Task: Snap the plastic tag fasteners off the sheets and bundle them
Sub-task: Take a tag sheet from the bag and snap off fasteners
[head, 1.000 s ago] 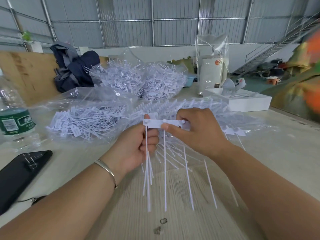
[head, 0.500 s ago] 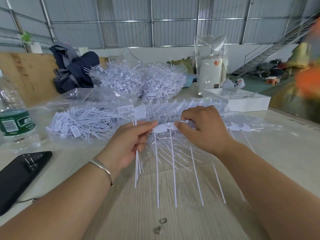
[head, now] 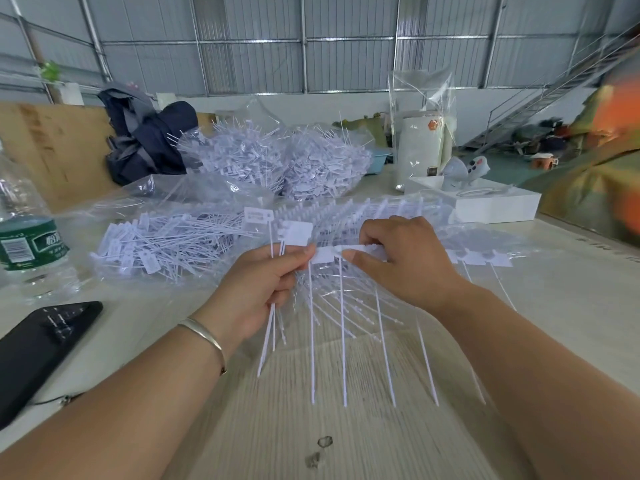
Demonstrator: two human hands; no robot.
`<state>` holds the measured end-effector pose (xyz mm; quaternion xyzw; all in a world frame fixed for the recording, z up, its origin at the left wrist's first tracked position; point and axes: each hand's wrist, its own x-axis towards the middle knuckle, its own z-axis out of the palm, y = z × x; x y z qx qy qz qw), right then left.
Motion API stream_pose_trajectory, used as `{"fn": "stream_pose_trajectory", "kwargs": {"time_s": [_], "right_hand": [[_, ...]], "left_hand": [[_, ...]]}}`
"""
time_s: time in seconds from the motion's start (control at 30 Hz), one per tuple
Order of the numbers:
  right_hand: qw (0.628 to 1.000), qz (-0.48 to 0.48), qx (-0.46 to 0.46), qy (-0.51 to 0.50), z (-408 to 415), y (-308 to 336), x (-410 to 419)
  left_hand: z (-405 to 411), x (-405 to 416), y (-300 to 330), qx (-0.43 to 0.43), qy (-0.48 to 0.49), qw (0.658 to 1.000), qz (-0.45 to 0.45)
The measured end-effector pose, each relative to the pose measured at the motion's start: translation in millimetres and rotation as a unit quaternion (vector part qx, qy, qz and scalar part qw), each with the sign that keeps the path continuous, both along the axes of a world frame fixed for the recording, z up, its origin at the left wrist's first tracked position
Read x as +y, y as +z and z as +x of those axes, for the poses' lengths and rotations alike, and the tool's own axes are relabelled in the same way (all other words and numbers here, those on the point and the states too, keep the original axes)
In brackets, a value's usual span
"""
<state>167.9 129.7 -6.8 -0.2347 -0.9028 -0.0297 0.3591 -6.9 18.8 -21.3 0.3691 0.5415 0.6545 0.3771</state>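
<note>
My left hand point(head: 258, 292) grips a small bundle of loose white tag fasteners point(head: 294, 233), their flat heads sticking up above my fingers and their thin stems hanging below the palm. Its thumb and forefinger also pinch the left end of a white fastener sheet point(head: 323, 255). My right hand point(head: 405, 259) holds that same sheet by its top strip, fingers curled over it. Several long stems point(head: 343, 341) hang from the strip toward the table. More joined sheets point(head: 381, 211) lie in clear plastic just behind my hands.
A clear bag of separated fasteners point(head: 166, 244) lies at left, two heaped bags point(head: 277, 161) behind. A water bottle point(head: 27, 237) and a black phone point(head: 38, 344) sit at far left. A white box point(head: 485, 206) stands at right. Bare wood-grain table point(head: 346, 427) lies near me.
My left hand pulled one fastener off the sheet's left end and added it to its bundle, then came back to pinch the sheet's end. The sheet shifted slightly right.
</note>
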Motion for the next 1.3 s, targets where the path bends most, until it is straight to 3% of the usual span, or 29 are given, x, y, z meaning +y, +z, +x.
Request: {"fn": "stream_pose_trajectory", "kwargs": {"time_s": [0.17,0.23,0.43,0.83,1.17,1.3], "right_hand": [[0.979,0.032,-0.081,-0.183,2,1,4],[0.975,0.005,-0.085,-0.203,2,0,6],[0.981,-0.158,-0.005,-0.108,-7,-2,-1],[0.979,-0.193,0.058,0.011,-13,-6,-15],[0.983,-0.17,0.069,0.006,-14,-7,-17],[0.978,-0.18,0.102,0.022,-10,-7,-13]], "left_hand": [[-2,2,-1,-0.005,0.028,1.0,0.003],[-2,3,-1,-0.004,0.037,0.999,0.004],[-4,4,-1,-0.014,0.02,1.0,0.007],[17,0,5,-0.104,-0.083,0.991,-0.009],[20,-1,9,-0.105,-0.105,0.988,-0.039],[13,1,6,-0.122,-0.048,0.99,-0.055]]}}
